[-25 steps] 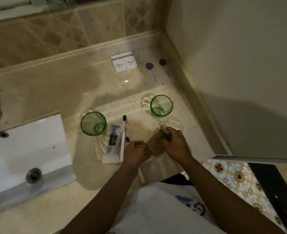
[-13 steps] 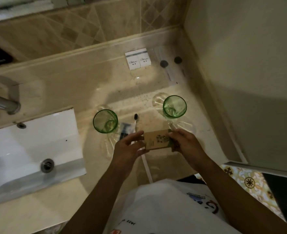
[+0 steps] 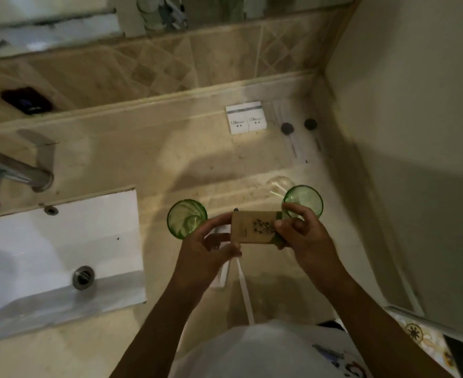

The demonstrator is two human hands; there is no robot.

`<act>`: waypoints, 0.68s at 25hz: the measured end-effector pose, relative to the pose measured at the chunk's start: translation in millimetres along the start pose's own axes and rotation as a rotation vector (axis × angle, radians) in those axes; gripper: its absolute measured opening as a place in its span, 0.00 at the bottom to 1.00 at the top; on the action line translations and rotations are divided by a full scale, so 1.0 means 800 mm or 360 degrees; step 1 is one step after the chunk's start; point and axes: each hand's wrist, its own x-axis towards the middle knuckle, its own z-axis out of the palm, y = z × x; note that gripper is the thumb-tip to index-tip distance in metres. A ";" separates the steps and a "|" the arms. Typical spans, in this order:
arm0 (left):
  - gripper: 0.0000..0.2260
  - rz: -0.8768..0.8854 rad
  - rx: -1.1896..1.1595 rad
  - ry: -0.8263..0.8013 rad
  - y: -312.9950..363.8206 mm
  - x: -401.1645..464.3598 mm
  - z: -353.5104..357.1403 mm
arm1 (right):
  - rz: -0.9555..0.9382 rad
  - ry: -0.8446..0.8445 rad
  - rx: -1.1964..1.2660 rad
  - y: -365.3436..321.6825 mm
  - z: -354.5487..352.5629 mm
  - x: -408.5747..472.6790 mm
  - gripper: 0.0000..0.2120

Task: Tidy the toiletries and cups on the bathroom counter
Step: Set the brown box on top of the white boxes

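A small brown cardboard box [image 3: 252, 227] with a dark printed motif is held level above the beige counter [image 3: 148, 159]. My left hand [image 3: 211, 246] pinches its left end and my right hand [image 3: 301, 236] grips its right end. One green glass cup [image 3: 186, 218] stands just left of my left hand. A second green cup [image 3: 304, 199] stands behind my right hand, partly covered by my fingers. Below the box lie a white toothbrush [image 3: 245, 290] and a clear sachet [image 3: 223, 276], mostly hidden by my hands.
Two white sachets [image 3: 246, 120] lie side by side near the back ledge, with two dark round caps [image 3: 287, 127] on a clear packet to their right. A white sink [image 3: 55, 249] and chrome tap [image 3: 15, 170] sit at the left. A wall closes the right side.
The brown box has been raised off the counter and turned level between both hands. The view has shifted right and closer, bringing the tap into sight.
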 end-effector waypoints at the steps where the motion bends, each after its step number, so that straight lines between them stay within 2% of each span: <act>1: 0.26 0.0019 0.0060 0.0017 0.007 0.007 0.002 | -0.0057 0.0059 -0.0032 -0.009 0.005 0.009 0.10; 3: 0.27 0.0068 0.0175 0.0071 0.024 0.024 0.007 | -0.0167 0.0132 -0.0095 -0.026 0.015 0.028 0.06; 5: 0.25 0.0124 0.0280 0.0165 0.040 0.048 0.009 | -0.0220 0.0149 -0.0126 -0.039 0.024 0.049 0.08; 9: 0.22 0.0219 0.0316 0.0252 0.071 0.116 0.004 | -0.0171 0.0122 -0.0177 -0.064 0.034 0.103 0.04; 13: 0.20 0.0178 0.0465 0.0280 0.092 0.179 0.003 | -0.0166 -0.0055 -0.0356 -0.090 0.028 0.161 0.14; 17: 0.20 0.0114 0.0579 0.0248 0.105 0.250 0.012 | -0.0239 0.0047 -0.0650 -0.109 0.019 0.234 0.17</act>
